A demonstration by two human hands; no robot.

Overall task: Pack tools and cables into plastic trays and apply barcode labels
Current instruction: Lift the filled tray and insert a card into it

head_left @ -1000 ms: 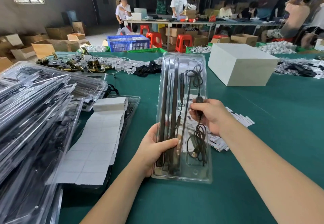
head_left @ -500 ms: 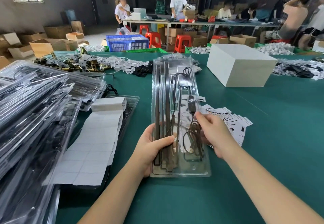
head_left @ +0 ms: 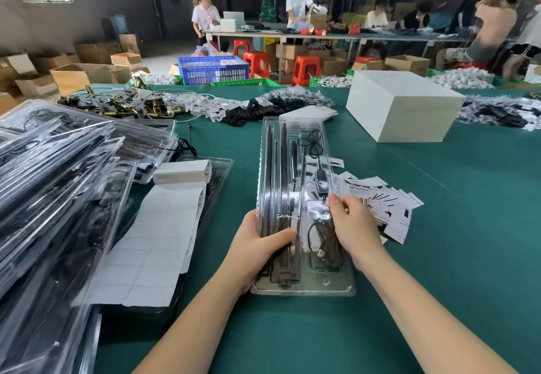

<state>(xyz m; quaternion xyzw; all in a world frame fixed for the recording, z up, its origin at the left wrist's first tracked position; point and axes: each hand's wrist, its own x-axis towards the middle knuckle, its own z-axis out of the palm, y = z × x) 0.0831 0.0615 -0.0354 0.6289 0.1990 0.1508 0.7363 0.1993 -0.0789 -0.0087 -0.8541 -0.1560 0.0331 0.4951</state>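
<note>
A long clear plastic tray (head_left: 295,133) lies lengthwise on the green table (head_left: 439,256) in front of me. Dark rod-shaped tools (head_left: 279,168) fill its left slots and a coiled black cable (head_left: 323,233) sits in its right compartment. My left hand (head_left: 257,247) grips the tray's left edge, thumb across the tools. My right hand (head_left: 355,227) is at the tray's right edge with fingers curled near the cable; its exact hold is hidden. A pile of barcode labels (head_left: 386,201) lies just right of the tray. A label sheet roll (head_left: 164,227) lies to the left.
Stacked filled clear trays (head_left: 52,186) crowd the left side. A white box (head_left: 401,110) stands at the back right. Piles of brass hardware (head_left: 117,107) and bagged black parts (head_left: 263,107) lie along the far edge. People work at tables beyond.
The tray has come down from a tilted, lifted pose to lie flat on the table. My right hand has slid from the cable's middle toward the tray's right edge.
</note>
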